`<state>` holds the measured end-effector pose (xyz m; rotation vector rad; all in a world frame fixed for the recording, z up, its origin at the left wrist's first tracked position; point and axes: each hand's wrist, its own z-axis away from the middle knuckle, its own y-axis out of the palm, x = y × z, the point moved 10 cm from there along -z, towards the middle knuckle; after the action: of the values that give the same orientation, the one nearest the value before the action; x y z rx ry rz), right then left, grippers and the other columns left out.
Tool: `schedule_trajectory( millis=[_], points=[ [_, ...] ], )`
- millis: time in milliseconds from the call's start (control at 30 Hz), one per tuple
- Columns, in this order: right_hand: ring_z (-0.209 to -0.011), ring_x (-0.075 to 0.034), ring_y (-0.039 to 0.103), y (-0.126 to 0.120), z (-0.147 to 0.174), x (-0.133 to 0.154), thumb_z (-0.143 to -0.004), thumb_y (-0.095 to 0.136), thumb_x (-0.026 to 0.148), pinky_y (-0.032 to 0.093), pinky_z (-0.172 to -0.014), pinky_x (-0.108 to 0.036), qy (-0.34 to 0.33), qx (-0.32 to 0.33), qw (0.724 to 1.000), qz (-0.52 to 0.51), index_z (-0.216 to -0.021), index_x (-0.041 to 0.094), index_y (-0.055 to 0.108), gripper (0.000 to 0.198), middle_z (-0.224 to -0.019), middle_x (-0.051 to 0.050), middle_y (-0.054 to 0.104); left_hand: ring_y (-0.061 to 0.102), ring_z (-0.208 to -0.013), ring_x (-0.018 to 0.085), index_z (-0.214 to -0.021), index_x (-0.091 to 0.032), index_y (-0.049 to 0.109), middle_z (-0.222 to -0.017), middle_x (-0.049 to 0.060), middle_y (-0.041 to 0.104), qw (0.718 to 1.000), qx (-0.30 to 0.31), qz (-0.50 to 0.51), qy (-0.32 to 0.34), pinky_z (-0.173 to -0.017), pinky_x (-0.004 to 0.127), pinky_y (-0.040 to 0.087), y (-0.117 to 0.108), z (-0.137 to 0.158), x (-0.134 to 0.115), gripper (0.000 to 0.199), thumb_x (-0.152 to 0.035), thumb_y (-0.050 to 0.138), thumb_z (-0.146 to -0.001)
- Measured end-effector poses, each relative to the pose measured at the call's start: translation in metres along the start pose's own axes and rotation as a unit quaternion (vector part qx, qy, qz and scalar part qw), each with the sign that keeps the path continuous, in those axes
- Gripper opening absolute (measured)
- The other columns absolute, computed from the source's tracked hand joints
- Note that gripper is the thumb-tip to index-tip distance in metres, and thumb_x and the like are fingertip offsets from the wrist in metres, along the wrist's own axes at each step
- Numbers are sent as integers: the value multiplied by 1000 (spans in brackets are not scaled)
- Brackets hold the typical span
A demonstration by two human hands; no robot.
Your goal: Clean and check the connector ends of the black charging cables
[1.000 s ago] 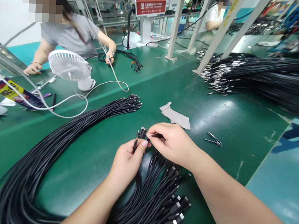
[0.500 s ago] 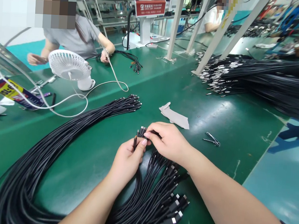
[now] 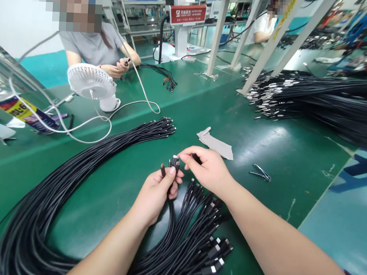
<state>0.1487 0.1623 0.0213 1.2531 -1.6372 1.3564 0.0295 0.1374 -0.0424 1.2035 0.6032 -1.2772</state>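
My left hand [image 3: 159,189] is closed around several black cables, their plug ends [image 3: 175,161] standing up above my thumb. One plug [image 3: 163,170] sticks out apart from the rest, beside the index finger. Just to the right, my right hand [image 3: 208,169] has thumb and forefinger pinched together by those plug tips; what is between them I cannot make out. A dark piece [image 3: 196,158] shows under its curled fingers. Below both hands, loose cable ends with metal-tipped plugs [image 3: 216,250] fan out. The long bundle of black cables [image 3: 68,164] curves round the left to a second set of ends.
Beyond my hands lie a grey-white cloth scrap [image 3: 215,144] and nail clippers [image 3: 261,173]. A white fan [image 3: 91,81], its cord and a spray can [image 3: 27,113] stand left. More cables [image 3: 311,93] are heaped right, by metal posts [image 3: 218,36]. A co-worker [image 3: 99,47] sits opposite.
My right hand has drawn slightly up and away from my left, uncovering more of the plugs. The co-worker's hands have come together. The view has shifted a little.
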Motion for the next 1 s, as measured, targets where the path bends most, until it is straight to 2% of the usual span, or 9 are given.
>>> schedule_trajectory(
  millis=[100,167,333,467,633,767,833,933,1000],
  points=[
    [-62,-12,59,12,2,5,-88,57,21,45,-62,-24,8,49,999,-2,-74,18,63,15,-66,1,64,43,-47,5,-79,-11,70,-62,0,58,1000,11,-11,-5,-45,18,35,2,0,2,30,-41,71,-77],
    [-62,-12,58,9,2,11,-87,57,18,43,-60,-23,-11,41,998,38,-70,18,61,17,-65,1,63,48,-49,6,-83,-10,71,-66,3,63,1000,6,-7,-12,-47,19,39,1,1,3,28,-38,69,-80],
    [-65,-14,54,-4,0,15,-88,55,17,37,-60,-25,-57,18,979,197,-74,17,60,15,-72,-1,60,66,-66,14,-98,-11,71,-89,10,71,996,-40,60,-48,-56,23,49,-10,2,9,25,-31,60,-87],
    [-68,-15,54,-1,-2,2,-92,51,22,35,-62,-27,-39,39,961,270,-79,17,60,17,-74,-3,60,69,-72,19,-91,-13,72,-92,10,70,993,-54,93,-58,-58,25,50,-15,2,9,22,-29,59,-87],
    [-65,-15,54,-4,-2,2,-94,49,26,34,-59,-27,-36,12,952,305,-76,16,60,23,-74,-4,61,61,-68,15,-80,-14,73,-91,8,68,991,14,114,-71,-58,24,46,-2,4,8,21,-34,69,-78],
    [-63,-14,54,-14,3,13,-93,52,30,38,-59,-26,-51,-45,974,218,-72,17,60,26,-70,-3,61,48,-61,11,-86,-14,73,-70,3,61,994,58,65,-70,-59,24,39,9,6,7,28,-40,71,-76],
    [-68,-14,58,-7,7,18,-92,55,28,42,-64,-26,-65,-18,989,133,-82,17,64,18,-74,-2,63,43,-59,11,-82,-14,72,-61,0,53,995,68,29,-68,-59,24,35,11,6,9,30,-43,72,-75],
    [-72,-13,61,11,11,25,-90,57,22,46,-71,-25,-70,60,995,44,-97,19,66,12,-77,0,65,37,-60,11,-69,-15,66,-60,-2,47,994,96,-19,-54,-58,24,32,15,6,11,31,-44,72,-75],
    [-67,-12,60,16,11,27,-88,57,18,46,-67,-24,-56,85,995,21,-90,19,66,9,-74,1,63,37,-61,11,-68,-15,64,-63,-2,48,992,115,-36,-47,-59,24,33,18,8,10,28,-41,71,-77]
  ],
)
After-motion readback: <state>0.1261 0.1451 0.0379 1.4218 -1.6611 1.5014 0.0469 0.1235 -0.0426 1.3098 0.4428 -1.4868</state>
